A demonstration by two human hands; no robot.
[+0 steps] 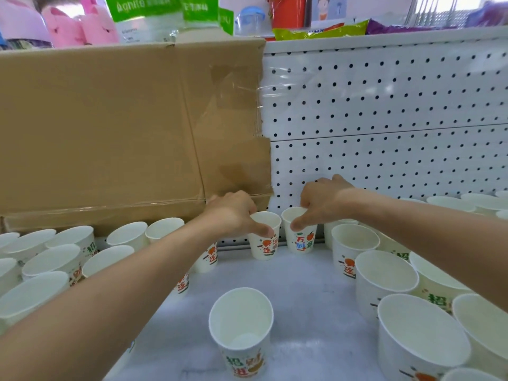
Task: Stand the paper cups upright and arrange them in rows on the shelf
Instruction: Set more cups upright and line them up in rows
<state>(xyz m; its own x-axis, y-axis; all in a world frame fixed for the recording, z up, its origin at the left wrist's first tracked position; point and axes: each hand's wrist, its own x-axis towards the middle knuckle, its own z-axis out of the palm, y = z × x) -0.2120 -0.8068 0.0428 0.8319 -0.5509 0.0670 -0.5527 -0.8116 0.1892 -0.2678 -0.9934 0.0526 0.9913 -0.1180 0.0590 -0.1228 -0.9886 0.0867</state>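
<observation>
Nearest me the lone cup stands on the pale, faintly mottled shelf. Its mouth is up and its long axis vertical, though the wide lens leans it a little. Left of the lone cup the left crowd of cups stands upright, partly under my forearm. Right of it the right crowd of cups stands the same way, rims close together.

Beyond the lone cup, at the back edge of the shelf, two more cups stand upright just beside each other, prints facing me. My left hand pinches the rim of the left back cup, thumb on its near wall. My right hand pinches the right back cup likewise.

Farther behind the lone cup rises a white pegboard, with a taped cardboard box to its left. Farthest off, above the box, sit green packets and pink plush toys.
</observation>
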